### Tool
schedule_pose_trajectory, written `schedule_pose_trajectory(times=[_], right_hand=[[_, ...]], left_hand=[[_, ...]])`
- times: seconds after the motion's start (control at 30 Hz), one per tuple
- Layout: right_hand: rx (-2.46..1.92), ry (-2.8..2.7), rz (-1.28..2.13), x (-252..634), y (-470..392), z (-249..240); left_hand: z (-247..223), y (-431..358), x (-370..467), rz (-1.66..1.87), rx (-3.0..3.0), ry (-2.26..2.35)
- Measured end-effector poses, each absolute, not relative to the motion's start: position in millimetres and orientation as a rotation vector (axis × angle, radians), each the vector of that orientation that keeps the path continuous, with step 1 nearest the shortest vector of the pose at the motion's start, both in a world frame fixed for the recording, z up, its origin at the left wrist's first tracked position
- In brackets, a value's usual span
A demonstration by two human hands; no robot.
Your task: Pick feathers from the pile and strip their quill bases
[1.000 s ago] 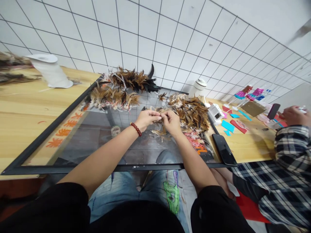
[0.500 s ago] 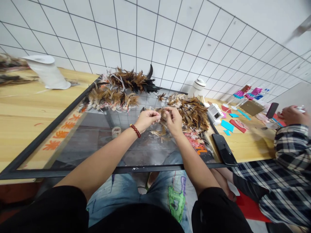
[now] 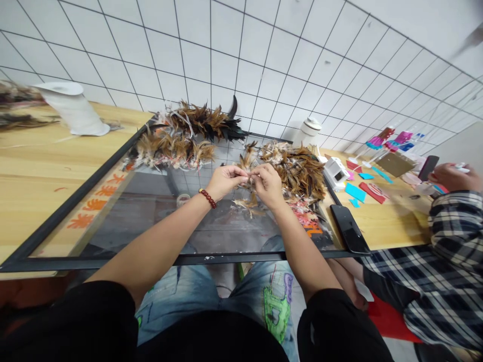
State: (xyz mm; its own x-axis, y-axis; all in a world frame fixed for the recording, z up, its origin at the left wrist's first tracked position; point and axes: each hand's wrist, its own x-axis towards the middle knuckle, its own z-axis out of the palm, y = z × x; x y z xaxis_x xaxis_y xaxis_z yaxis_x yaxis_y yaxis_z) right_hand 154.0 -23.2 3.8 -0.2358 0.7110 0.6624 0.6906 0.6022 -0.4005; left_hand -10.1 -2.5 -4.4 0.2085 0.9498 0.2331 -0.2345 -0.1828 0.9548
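Note:
Above a black-framed glass panel (image 3: 151,261), my left hand (image 3: 228,182) and my right hand (image 3: 268,185) meet at the fingertips. Both are closed in a pinch around the base of a small brown feather tuft (image 3: 247,157), which stands up between them. To the right of my right hand spreads a big pile of brown feathers (image 3: 302,171), with pink and white bits (image 3: 304,213) below it. Brown feather bundles (image 3: 175,150) and darker ones (image 3: 207,120) lie at the panel's back left. Loose pale feathers (image 3: 247,203) rest under my hands.
A phone (image 3: 349,229) lies on the panel's right corner. Behind it are a white device (image 3: 335,173), a white bottle (image 3: 308,131) and coloured cutouts (image 3: 355,192). A white ribbon roll (image 3: 73,108) stands at left, a small tape roll (image 3: 183,200) nearer. At right sits a person in a plaid sleeve (image 3: 456,216).
My fingertips have come together, and the feather tuft now stands upright above them. My right hand's fingers have folded in more. The view has shifted slightly.

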Motion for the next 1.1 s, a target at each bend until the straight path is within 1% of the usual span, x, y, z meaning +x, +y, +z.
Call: schedule_pose_trajectory(times=[0.13, 0.37, 0.5, 0.63, 0.77, 0.9, 1.1], right_hand=[[-1.105, -1.877, 0.041, 154.3, -22.8, 4.2], [-1.113, -2.039, -0.017, 152.6, -22.8, 3.5], [-1.207, -1.979, -0.044, 151.8, -22.5, 2.1], [-1.179, -1.921, -0.009, 154.0, -22.3, 4.5], [-1.139, -2.033, 0.005, 154.5, -23.2, 6.3], [-1.222, -2.108, -0.033, 150.9, -23.5, 3.0], [-1.331, -2.026, -0.088, 146.7, -24.9, 0.4]], left_hand=[[-4.6, -2.7, -9.1, 1.301, 1.346, 0.771], [-0.1, -8.2, -6.5, 1.234, 1.453, 0.899], [-1.0, -8.2, -5.9, 1.208, 1.464, 0.893], [-0.4, -6.7, -5.5, 1.206, 1.418, 0.872], [0.1, -6.7, -5.3, 1.222, 1.435, 0.863], [0.5, -8.7, -5.2, 1.219, 1.493, 0.848], [3.8, -11.9, -4.3, 1.136, 1.319, 0.814]])
